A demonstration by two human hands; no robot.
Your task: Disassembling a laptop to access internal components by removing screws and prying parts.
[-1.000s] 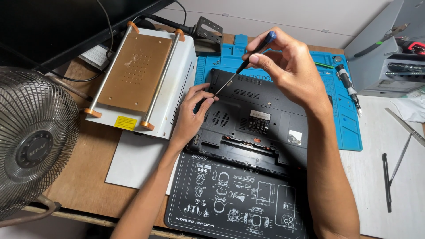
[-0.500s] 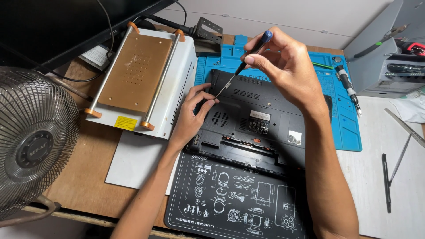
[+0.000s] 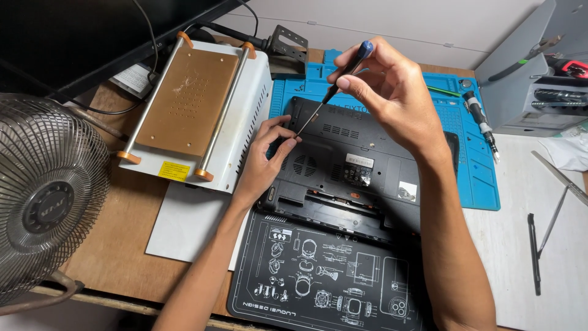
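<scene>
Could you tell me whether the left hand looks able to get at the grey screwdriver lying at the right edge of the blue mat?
Probably not easily: the left hand rests at the laptop's left corner, and the right hand and forearm lie between it and the grey screwdriver.

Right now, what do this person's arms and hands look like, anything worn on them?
Both arms are bare from the lower edge of the picture to the fingers: no sleeves, gloves, watch, rings or wristbands show. The left hand and the right hand have slim fingers with short, unpainted nails. No marks, tape or cables on either forearm can be made out.
</scene>
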